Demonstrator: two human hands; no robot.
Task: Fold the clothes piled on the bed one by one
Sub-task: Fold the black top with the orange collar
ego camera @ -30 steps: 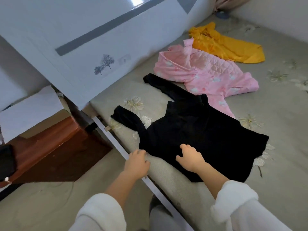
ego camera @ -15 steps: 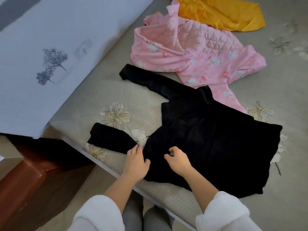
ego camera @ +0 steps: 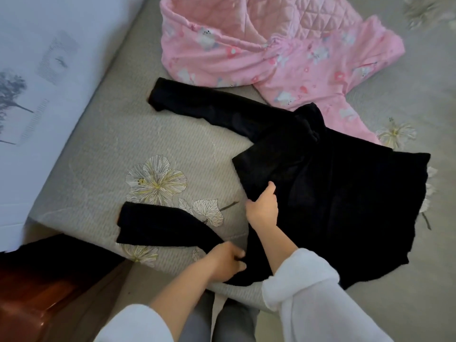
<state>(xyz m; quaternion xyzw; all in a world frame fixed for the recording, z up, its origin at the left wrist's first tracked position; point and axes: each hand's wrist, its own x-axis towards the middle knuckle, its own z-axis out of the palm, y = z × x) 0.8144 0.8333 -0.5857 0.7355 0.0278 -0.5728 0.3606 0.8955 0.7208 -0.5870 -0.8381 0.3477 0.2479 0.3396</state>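
A black long-sleeved garment lies spread on the bed, both sleeves reaching left. My right hand grips its left side edge, which is lifted and partly turned over onto the body. My left hand pinches the fabric where the near sleeve meets the bottom corner, close to the bed's front edge. A pink quilted garment with a floral print lies crumpled just beyond the black one, touching its collar.
The grey bed cover has flower prints. A large white panel leans along the bed's left side. A brown wooden piece of furniture stands at the lower left. My legs stand against the bed's front edge.
The view has moved closer and lower, and the yellow garment has left the frame. My right hand has lifted the black garment's side edge and turned it inward. My left hand shifted to the sleeve base.
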